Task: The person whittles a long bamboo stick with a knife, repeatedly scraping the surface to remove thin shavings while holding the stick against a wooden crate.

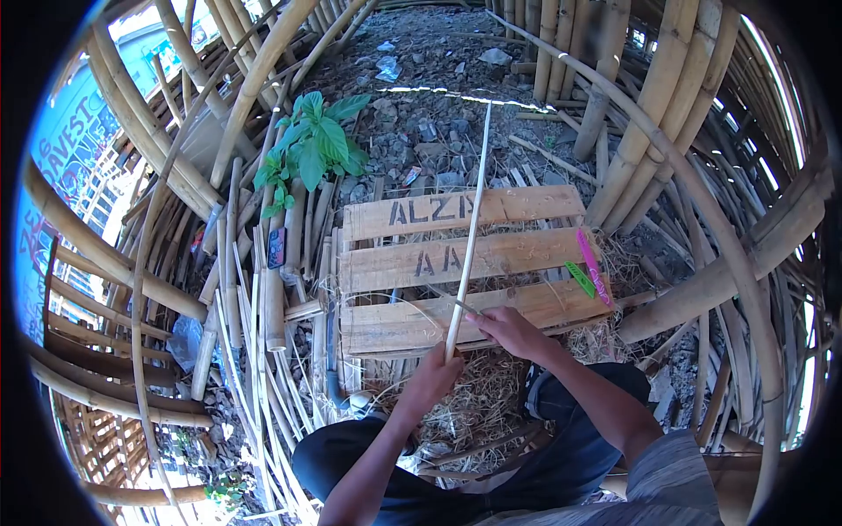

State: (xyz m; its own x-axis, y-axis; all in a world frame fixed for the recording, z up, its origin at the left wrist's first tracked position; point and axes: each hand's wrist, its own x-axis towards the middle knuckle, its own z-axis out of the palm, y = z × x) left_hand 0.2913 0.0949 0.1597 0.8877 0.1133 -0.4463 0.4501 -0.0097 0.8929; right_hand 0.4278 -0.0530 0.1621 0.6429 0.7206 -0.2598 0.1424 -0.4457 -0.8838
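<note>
Above stencilled wooden planks point(386, 330), I clasp a long, pale bamboo strip point(472, 241) in the left hand point(430, 382) and a slender blade-like tool point(468, 308) in the right hand point(510, 331), apparently shaving, the next stroke calling for steadiness.

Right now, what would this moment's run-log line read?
left hand: gripping pale strip | right hand: holding thin tool at strip | slatted board: beyond hands | pink item, green item: on board's right side

The pale strip point(472, 237) covers some lettering point(441, 208); the right hand point(502, 327) hides the tool's point(467, 308) handle.
</note>
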